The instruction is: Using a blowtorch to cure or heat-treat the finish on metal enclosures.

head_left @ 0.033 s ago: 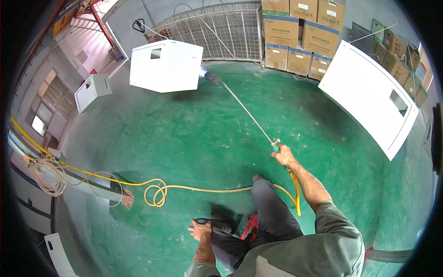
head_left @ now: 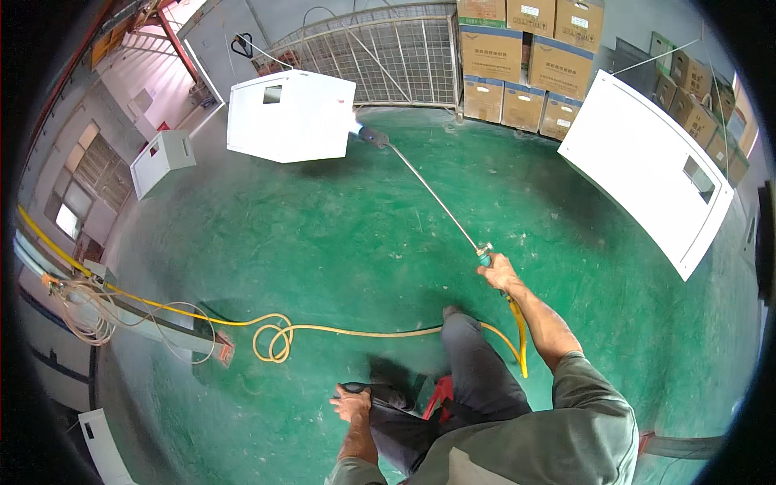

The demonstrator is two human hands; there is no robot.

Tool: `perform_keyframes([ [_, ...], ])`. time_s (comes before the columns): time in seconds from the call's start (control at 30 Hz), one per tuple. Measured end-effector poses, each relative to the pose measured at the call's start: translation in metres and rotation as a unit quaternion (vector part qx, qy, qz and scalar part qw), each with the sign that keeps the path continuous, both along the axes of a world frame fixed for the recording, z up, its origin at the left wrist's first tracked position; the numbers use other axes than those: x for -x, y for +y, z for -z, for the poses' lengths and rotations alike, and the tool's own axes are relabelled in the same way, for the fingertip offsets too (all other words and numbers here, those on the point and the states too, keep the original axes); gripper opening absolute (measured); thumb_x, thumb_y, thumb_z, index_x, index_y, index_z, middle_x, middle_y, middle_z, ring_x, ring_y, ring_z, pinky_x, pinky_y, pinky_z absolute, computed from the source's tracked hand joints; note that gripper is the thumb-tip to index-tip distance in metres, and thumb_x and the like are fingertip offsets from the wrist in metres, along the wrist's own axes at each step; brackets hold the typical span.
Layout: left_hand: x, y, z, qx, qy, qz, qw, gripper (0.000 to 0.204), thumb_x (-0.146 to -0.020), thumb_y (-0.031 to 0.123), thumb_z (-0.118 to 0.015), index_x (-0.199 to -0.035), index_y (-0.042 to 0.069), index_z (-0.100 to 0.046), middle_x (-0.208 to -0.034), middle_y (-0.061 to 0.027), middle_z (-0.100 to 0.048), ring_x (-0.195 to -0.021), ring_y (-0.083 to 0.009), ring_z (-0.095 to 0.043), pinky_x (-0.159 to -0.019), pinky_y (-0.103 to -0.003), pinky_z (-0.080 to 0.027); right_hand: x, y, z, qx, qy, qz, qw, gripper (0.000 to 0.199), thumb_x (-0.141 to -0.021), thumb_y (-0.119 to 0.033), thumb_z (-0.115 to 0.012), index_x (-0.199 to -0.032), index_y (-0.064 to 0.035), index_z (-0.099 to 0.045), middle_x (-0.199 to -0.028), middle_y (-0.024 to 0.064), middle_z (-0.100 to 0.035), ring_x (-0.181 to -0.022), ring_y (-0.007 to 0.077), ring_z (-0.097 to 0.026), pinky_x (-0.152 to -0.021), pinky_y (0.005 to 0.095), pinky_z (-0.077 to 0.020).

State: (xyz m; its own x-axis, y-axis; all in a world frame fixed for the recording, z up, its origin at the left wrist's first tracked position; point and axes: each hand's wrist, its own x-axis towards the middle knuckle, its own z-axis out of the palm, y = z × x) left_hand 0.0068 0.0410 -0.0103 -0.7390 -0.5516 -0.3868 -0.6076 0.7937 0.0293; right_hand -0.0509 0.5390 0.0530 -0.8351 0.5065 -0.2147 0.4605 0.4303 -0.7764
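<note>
My right hand [head_left: 499, 272] is closed around the green handle of a long gas torch [head_left: 434, 199], arm stretched forward. Its thin metal tube slants up to the far left, ending in a dark burner head [head_left: 373, 137]. A bluish glow shows at the burner's mouth, beside the lower right edge of a white box-shaped panel [head_left: 291, 121] that has a small square window. From the handle hangs a yellow hose [head_left: 364, 332], which runs left over the floor with a loop in it. My left hand [head_left: 352, 402] rests on my bent left knee, holding nothing, its fingers loosely apart.
Another large white panel [head_left: 643, 166] hangs at the right. Smaller white boxes stand at far left [head_left: 166, 158] and lower left [head_left: 103, 449]. Cartons [head_left: 491, 55] are stacked behind, beside a wire mesh cage [head_left: 396, 56]. Coiled tubing [head_left: 87, 311] hangs on a beam at left. A red seat [head_left: 439, 396] shows beneath me.
</note>
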Motion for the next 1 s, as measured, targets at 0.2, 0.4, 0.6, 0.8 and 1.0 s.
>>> perform_keyframes([
  [0.2, 0.001, 0.002, -0.003, 0.001, 0.002, 0.004, 1.0, 0.1, -0.068, 0.045, -0.085, -0.151, 0.023, -0.034, -0.136, -0.022, -0.038, -0.118, -0.0421, -0.054, -0.092, -0.05, -0.056, -0.003, 0.032, 0.007, 0.057, -0.031, 0.042, 0.997, 0.031, -0.08, -0.022, -0.073, -0.096, 0.0026, -0.065, -0.071, 0.0154, -0.066, -0.06, 0.0258, -0.066, -0.059, 0.0407, -0.0527],
  [0.4, 0.005, -0.001, 0.011, 0.022, -0.006, 0.019, 1.0, 0.102, -0.069, 0.048, -0.086, -0.152, 0.024, -0.032, -0.137, -0.0233, -0.038, -0.12, -0.0426, -0.053, -0.093, -0.05, -0.055, 0.05, 0.06, 0.012, 0.175, 0.005, 0.021, 0.984, 0.017, -0.08, -0.014, -0.068, -0.075, -0.0015, -0.057, -0.059, 0.007, -0.057, -0.045, 0.0162, -0.054, -0.042, 0.0344, -0.0427],
  [0.6, 0.01, 0.004, 0.007, 0.05, -0.024, 0.015, 0.998, 0.101, -0.068, 0.047, -0.086, -0.151, 0.02, -0.034, -0.135, -0.0238, -0.039, -0.117, -0.0432, -0.054, -0.091, -0.05, -0.056, 0.122, 0.073, 0.022, 0.2, -0.002, -0.017, 0.98, 0.016, -0.078, -0.013, -0.066, -0.074, -0.0019, -0.056, -0.06, 0.0058, -0.055, -0.044, 0.0162, -0.052, -0.042, 0.0337, -0.0418],
  [0.8, 0.017, 0.018, 0.001, 0.056, -0.021, 0.022, 0.998, 0.1, -0.067, 0.044, -0.087, -0.149, 0.018, -0.038, -0.132, -0.0233, -0.04, -0.116, -0.0431, -0.054, -0.092, -0.05, -0.055, 0.178, 0.078, 0.039, 0.21, 0.014, -0.015, 0.977, 0.015, -0.078, -0.013, -0.066, -0.074, -0.0029, -0.055, -0.062, 0.0048, -0.055, -0.045, 0.0154, -0.052, -0.042, 0.0335, -0.0413],
  [1.0, 0.018, 0.019, 0.003, 0.047, -0.008, 0.03, 0.998, 0.1, -0.065, 0.043, -0.088, -0.149, 0.018, -0.038, -0.133, -0.024, -0.041, -0.117, -0.0439, -0.054, -0.092, -0.051, -0.054, 0.199, 0.082, 0.051, 0.223, 0.017, -0.043, 0.974, 0.021, -0.076, -0.018, -0.067, -0.071, -0.0047, -0.052, -0.059, 0.0032, -0.054, -0.046, 0.0141, -0.052, -0.045, 0.0325, -0.0406],
])
